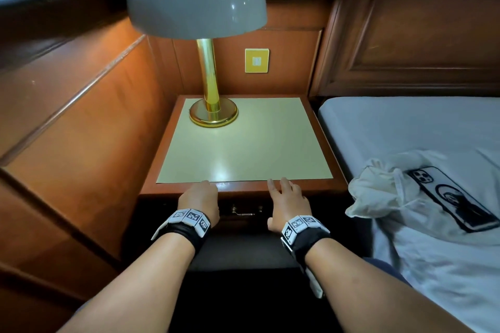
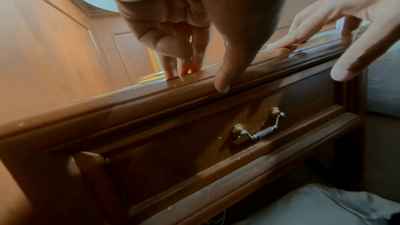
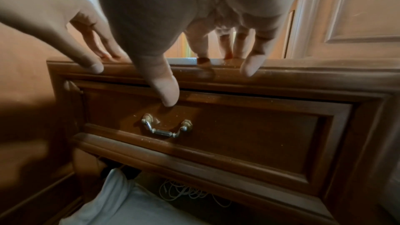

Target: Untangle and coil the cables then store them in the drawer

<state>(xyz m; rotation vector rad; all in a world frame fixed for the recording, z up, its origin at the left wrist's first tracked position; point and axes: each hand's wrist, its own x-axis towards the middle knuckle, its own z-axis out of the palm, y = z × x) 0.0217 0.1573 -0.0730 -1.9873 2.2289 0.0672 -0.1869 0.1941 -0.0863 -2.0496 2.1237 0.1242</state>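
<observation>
Both my forearms reach forward, side by side. Left hand (image 1: 200, 201) palm down, fingers (image 2: 173, 67) straight, tips planted. Right hand (image 1: 288, 204) likewise, fingers (image 3: 252, 64) spread, thumb hanging lower.

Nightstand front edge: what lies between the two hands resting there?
Only bare wood. In the head view, the left hand and right hand rest apart on the brown wooden nightstand; the closed drawer's metal handle hangs below.

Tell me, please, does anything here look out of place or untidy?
Yes. A loose tangle of pale cables lies under the nightstand, below the closed drawer. A phone also lies on crumpled cloth on the bed.
</observation>
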